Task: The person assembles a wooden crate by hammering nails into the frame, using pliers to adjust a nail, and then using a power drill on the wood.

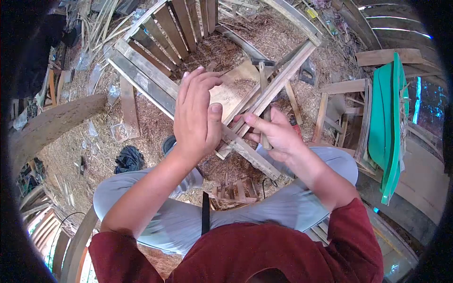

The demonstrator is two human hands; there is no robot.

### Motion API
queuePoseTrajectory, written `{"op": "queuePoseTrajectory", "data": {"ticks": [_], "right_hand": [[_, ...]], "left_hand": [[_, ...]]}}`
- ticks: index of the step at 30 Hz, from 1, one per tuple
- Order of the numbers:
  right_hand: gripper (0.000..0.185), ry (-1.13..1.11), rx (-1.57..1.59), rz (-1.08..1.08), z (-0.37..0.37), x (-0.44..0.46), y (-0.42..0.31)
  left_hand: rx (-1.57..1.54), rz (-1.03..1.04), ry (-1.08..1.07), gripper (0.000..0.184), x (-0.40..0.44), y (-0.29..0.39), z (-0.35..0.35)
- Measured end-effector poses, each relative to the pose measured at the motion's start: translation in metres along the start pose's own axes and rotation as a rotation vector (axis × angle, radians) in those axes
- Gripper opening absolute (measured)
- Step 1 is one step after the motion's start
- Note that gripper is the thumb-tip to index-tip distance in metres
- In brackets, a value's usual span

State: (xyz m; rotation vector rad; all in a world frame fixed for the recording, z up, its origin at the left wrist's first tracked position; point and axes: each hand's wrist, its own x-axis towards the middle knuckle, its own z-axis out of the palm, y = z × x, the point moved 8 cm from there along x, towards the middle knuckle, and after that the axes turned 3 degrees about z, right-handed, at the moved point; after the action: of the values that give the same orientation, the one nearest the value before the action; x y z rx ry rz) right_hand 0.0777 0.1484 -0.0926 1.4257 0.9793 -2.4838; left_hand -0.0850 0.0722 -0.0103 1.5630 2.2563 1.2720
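My left hand (pixel 196 115) is raised over a corner of a wooden frame (pixel 292 66), its fingers stretched out and nothing visible in it. My right hand (pixel 276 134) is closed around the handle of a hammer (pixel 263 82), whose dark head points away from me. Its thumb lies against the frame's right rail, and part of the grip is hidden. Near my knees, a short wooden crosspiece (pixel 252 155) meets the rails at the frame's near corner. Slats (pixel 172 30) stand along the frame's far left side.
Sawdust and wood scraps cover the ground around my crossed legs. To the right stands a green plastic chair-like piece (pixel 384 127) beside stacked boards. A curved log (pixel 61 118) lies at the left, near a black crumpled bag (pixel 129 159) and a clear plastic container (pixel 119 132).
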Motion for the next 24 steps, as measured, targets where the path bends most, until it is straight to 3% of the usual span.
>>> {"op": "queuePoseTrajectory", "data": {"ticks": [11,17,20,24], "right_hand": [[0.025,-0.033,-0.061,-0.020,-0.006,0.009,0.003],[0.036,-0.083,-0.101,0.053,-0.004,-0.001,-0.002],[0.045,-0.063,-0.051,0.044,-0.012,-0.002,0.003],[0.061,0.051,0.030,-0.021,-0.040,0.000,0.008]], "left_hand": [[0.021,0.031,0.049,0.031,-0.002,0.006,-0.005],[0.027,0.064,0.109,0.027,-0.005,0.011,-0.006],[0.021,0.098,0.248,0.028,-0.010,0.014,-0.023],[0.045,-0.208,0.696,0.035,-0.038,-0.022,-0.056]]}}
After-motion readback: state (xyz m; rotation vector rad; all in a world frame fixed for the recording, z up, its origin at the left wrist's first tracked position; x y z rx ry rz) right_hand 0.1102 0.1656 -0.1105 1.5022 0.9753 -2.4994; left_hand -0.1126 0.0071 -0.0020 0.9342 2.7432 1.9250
